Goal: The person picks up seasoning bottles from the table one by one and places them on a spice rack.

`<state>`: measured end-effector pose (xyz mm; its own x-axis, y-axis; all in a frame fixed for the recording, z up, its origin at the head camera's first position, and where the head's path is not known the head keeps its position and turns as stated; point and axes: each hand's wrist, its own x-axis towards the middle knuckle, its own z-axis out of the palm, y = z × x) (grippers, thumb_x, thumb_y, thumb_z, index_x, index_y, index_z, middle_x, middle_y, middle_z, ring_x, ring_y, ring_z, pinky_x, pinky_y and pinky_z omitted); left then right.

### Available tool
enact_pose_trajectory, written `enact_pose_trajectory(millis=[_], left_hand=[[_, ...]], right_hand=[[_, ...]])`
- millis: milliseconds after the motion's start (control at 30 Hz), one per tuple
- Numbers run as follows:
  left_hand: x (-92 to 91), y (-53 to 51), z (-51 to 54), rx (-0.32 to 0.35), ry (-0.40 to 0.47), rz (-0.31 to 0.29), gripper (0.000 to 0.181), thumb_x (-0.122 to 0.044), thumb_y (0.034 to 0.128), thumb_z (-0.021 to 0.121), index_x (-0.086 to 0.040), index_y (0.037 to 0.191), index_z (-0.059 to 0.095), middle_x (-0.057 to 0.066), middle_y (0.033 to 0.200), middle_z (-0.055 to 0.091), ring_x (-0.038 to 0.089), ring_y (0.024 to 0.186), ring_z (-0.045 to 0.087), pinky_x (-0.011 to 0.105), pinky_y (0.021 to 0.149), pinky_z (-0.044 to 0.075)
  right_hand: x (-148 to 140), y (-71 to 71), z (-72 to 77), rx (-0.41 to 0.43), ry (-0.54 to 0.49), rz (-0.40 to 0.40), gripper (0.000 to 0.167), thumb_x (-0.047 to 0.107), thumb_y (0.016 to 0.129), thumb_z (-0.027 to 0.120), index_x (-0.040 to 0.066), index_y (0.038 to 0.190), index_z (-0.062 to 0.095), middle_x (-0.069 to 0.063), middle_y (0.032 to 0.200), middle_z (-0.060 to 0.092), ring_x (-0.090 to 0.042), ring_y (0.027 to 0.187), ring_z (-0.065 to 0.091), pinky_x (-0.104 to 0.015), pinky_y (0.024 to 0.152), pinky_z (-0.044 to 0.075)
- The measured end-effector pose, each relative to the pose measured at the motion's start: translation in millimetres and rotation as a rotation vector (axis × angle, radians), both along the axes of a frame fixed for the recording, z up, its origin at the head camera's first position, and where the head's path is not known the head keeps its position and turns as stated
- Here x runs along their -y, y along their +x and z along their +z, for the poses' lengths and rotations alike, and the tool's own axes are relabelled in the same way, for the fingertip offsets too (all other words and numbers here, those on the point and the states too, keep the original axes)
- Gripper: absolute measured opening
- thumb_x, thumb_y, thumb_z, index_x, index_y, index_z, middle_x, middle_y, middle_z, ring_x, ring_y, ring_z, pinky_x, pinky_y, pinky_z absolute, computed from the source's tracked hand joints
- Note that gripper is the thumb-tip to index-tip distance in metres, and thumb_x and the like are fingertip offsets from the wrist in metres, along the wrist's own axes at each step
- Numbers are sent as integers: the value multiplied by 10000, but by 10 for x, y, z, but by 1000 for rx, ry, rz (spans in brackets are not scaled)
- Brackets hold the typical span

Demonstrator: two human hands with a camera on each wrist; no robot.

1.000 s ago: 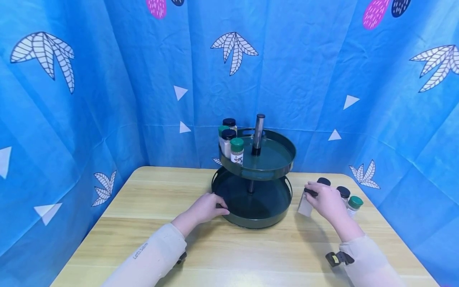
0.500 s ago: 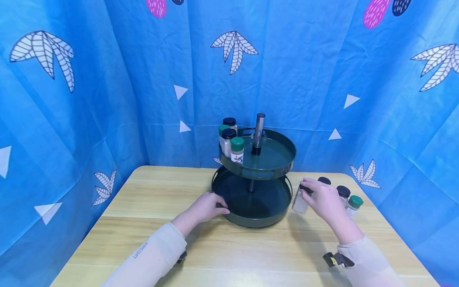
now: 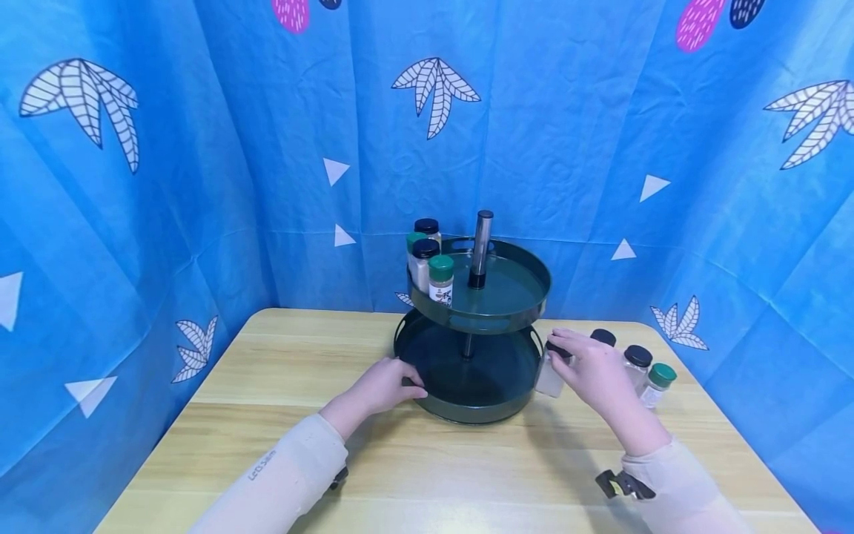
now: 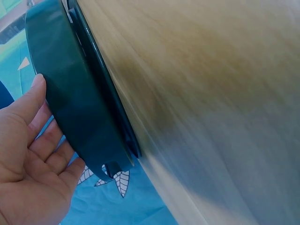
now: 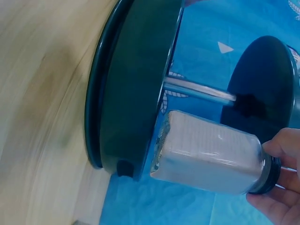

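My right hand (image 3: 590,367) holds a clear square spice jar (image 5: 208,152) by its black cap, thumb and fingers around the lid. Pale contents fill the jar. It hangs tilted beside the right rim of the lower tier of a dark green two-tier turntable rack (image 3: 460,411). In the right wrist view the jar's base is close to the lower tier's rim; whether they touch I cannot tell. My left hand (image 3: 380,387) grips the lower tier's rim at its left front. In the left wrist view the thumb (image 4: 37,89) lies on the rim's edge, with some fingertips hidden behind it.
The upper tier (image 3: 507,285) carries several spice jars (image 3: 441,282) with green and black caps on its left side. A metal post (image 3: 482,245) rises through it. Right of my right hand stand black-capped jars (image 3: 638,357) and a green-capped jar (image 3: 660,377) on the wooden table (image 3: 427,475).
My right hand has carried the spice jar leftward, from near the other standing jars to the lower tier's right rim. The left hand and the rack look unmoved.
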<state>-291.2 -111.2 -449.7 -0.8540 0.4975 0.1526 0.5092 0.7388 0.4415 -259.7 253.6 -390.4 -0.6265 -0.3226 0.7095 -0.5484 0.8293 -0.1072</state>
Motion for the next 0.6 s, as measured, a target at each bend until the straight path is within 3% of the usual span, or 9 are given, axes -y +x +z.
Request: enact_pose_trajectory(millis=[67,200,333,600], left_hand=[[0,4,5,3,3,0,117,-297,889,773,-183,900,793,-99,863,724,138,880,660,345,834,540],[-3,6,24,9,4,3,123,-301,892,770,-181,900,793,-100,861,723,130,868,657,340,829,541],[-1,8,25,7,3,-2,126,-303,891,770,-180,900,793,-105,860,722,131,869,658,337,828,541],[-2,-5,5,-4,-11,-4,123,-301,889,773,-180,898,792,-103,859,722,137,879,661,339,838,540]], right_hand=[[32,14,19,-13,0,11,296,21,764,818,7,1056,773,-173,1097,734,-358,898,728,-325,482,515],[106,12,43,-44,2,48,311,13,748,837,4,1052,774,-175,1072,739,-344,920,730,-397,627,599],[174,-2,36,-52,2,74,316,18,744,842,-5,1051,771,-181,1057,741,-340,939,728,-484,740,596],[295,-8,5,-31,-5,87,306,35,760,834,-3,1057,769,-188,1090,732,-347,975,721,-498,789,585]])
